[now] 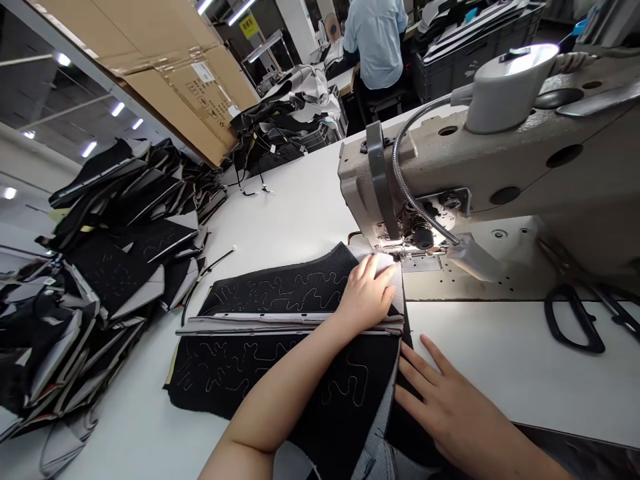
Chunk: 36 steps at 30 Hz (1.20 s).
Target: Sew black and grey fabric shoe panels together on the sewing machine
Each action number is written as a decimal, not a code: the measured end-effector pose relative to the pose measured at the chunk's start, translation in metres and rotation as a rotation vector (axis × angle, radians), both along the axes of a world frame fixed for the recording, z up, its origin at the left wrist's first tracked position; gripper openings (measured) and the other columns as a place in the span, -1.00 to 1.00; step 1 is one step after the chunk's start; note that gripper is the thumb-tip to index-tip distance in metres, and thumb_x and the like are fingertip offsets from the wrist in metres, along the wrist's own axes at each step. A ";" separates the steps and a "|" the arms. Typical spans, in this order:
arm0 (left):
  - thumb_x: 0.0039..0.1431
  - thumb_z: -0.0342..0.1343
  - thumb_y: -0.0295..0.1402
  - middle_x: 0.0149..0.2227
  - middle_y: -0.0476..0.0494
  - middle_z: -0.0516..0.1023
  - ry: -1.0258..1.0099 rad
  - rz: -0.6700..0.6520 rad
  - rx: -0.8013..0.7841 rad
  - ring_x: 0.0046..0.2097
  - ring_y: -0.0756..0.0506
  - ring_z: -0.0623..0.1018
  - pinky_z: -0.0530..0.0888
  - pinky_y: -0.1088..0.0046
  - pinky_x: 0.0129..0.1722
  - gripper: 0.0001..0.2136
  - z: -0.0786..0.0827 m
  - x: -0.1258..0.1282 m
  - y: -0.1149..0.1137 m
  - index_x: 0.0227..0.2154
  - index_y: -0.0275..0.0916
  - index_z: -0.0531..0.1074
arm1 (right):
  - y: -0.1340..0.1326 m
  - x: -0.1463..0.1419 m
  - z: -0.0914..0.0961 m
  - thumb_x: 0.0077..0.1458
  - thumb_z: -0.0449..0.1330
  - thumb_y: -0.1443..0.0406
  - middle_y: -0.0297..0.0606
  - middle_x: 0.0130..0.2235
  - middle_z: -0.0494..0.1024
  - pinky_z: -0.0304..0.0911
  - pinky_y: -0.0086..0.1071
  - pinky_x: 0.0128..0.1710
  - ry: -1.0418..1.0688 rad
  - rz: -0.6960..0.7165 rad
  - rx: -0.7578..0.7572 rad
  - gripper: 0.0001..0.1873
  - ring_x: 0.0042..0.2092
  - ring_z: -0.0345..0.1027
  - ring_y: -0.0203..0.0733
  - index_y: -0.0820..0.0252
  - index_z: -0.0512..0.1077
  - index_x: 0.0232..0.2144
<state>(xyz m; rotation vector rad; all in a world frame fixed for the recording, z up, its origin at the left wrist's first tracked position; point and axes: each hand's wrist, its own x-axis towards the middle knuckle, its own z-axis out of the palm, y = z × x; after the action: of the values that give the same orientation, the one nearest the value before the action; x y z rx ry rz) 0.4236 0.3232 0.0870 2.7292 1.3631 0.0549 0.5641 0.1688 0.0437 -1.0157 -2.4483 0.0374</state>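
White worktable [500,360] carries 1 sewing machine [500,167] far right. I judge the step as feeding: black quilted panel [280,333] lies near centre, its far edge under the presser foot [400,253]. My left hand [367,293] presses it flat, fingers together. My right hand [450,407] rests spread on the panel's right edge. Next move calls for steady guiding.

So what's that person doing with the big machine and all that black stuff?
A person is sewing at an industrial sewing machine. The left hand presses a black quilted fabric panel flat, fingers close to the needle area, and the right hand rests flat on the panel's near edge. A stack of similar black panels sits on the white table to the left, and black scissors lie to the right. Another person in a light blue shirt works farther back.
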 end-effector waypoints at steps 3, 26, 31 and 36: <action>0.27 -0.03 -0.26 0.28 -0.30 0.04 -0.003 -0.022 -0.042 0.29 -0.33 0.04 0.17 0.04 0.21 -0.60 0.011 -0.012 -0.008 0.15 -0.19 0.28 | -0.004 -0.001 0.002 0.13 0.06 0.37 -0.02 0.16 0.31 -0.04 0.11 0.21 0.004 -0.008 0.020 -0.64 0.25 0.01 0.04 0.21 0.35 0.00; 0.28 -0.06 -0.42 -0.32 -0.07 0.42 -0.090 -0.036 -0.102 -0.22 -0.07 0.39 0.39 0.39 -0.17 -0.71 0.009 -0.007 0.000 -0.09 -0.06 0.51 | 0.020 0.014 0.001 0.04 0.13 0.38 -0.01 0.18 0.28 -0.04 0.00 0.24 0.052 0.119 -0.089 -0.57 0.28 -0.05 0.04 0.21 0.36 0.01; 0.22 -0.07 -0.48 -0.30 -0.07 0.43 -0.071 -0.004 -0.140 -0.19 -0.09 0.41 0.40 0.38 -0.15 -0.67 0.016 -0.002 0.012 -0.10 -0.04 0.52 | 0.034 0.013 0.005 0.07 0.14 0.34 0.03 0.15 0.30 -0.06 0.01 0.24 0.060 0.111 -0.101 -0.59 0.26 -0.02 0.06 0.23 0.38 0.01; 0.23 -0.02 -0.42 -0.28 -0.06 0.45 -0.088 0.009 -0.201 -0.16 -0.10 0.42 0.39 0.37 -0.12 -0.73 0.020 -0.002 0.017 -0.13 -0.07 0.53 | 0.034 0.009 0.004 0.13 0.09 0.36 0.03 0.14 0.30 -0.07 0.01 0.24 0.080 0.083 -0.096 -0.67 0.25 0.00 0.08 0.24 0.40 -0.03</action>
<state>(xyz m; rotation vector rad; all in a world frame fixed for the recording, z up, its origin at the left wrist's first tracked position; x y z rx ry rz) 0.4216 0.3402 0.1069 2.5250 1.2818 0.0361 0.5733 0.2024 0.0481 -0.9329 -2.4339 0.2212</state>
